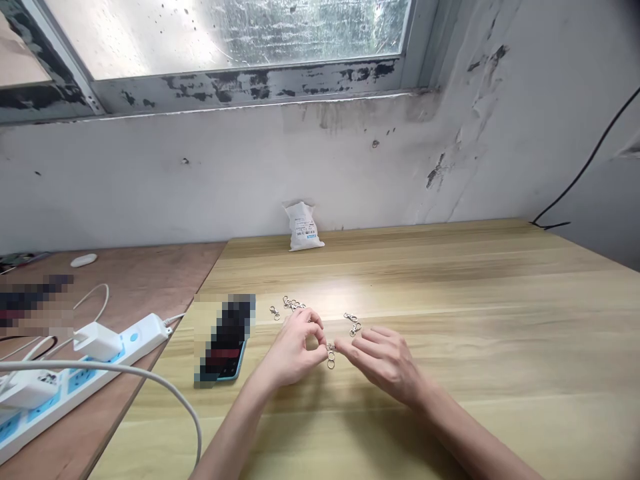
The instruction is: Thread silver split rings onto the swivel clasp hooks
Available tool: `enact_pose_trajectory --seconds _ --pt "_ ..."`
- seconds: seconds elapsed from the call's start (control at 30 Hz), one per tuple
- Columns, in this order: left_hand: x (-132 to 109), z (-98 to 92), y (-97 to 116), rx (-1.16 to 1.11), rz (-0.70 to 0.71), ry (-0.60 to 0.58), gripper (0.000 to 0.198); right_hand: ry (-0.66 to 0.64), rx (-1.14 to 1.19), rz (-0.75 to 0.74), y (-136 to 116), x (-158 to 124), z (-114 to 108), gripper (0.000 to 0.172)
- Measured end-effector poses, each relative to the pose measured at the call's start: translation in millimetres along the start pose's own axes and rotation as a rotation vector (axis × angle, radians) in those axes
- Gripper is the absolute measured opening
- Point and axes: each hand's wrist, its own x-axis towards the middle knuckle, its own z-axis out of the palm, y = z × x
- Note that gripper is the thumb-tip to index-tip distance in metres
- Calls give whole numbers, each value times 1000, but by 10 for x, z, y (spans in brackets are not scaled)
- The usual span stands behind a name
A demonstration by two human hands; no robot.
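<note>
My left hand [300,348] has its thumb and index finger pinched on a small silver lobster clasp, above the wooden tabletop. From the clasp hang metal split rings [331,361], one below the other. On the other side, my right hand [384,363] is closed, its index fingertip meeting the same clasp; its thumb is hidden. Beyond the left hand lies a small pile of silver clasps [293,304], partly covered by the fingers, with a single clasp [275,312] to its left. Two more clasps [353,323] rest just beyond the right fingers.
A phone [231,368], mostly blurred out, lies left of my hands. A white power strip [143,333] with plugged-in chargers and a looping white cable [170,387] occupies the left side. A white packet [304,228] stands against the wall at the back.
</note>
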Motion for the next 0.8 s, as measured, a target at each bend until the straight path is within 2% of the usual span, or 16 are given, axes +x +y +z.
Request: enact_pose_trajectory --seconds 0.1,0.17,0.3,0.37,0.47,0.57,0.67,0.77,0.8 --pt "-17 -4 -38 50 29 -43 10 -2 -15 -52 -40 0 48 32" --pt "-29 -5 -67 84 58 -51 10 32 -49 -6 1 20 52 31" --pt "-43 -8 -91 190 146 -56 12 135 -20 296 278 36 7 31" --pt "-42 -4 -77 250 173 -58 14 131 36 449 452 11 -17 32" --pt "-34 -7 -50 277 204 -76 13 107 -3 556 633 -37 -43 35" --pt "-27 -66 -85 280 213 -75 11 9 -78 576 666 -48 -69 33" --pt "-32 -192 -221 328 126 -19 12 -29 -137 550 617 -19 -72 32" --pt "-47 -306 -382 375 -12 99 15 -24 -127 431 566 19 -21 34" --pt "-50 -321 -418 384 -29 102 15 -44 -110 371 551 28 6 34"
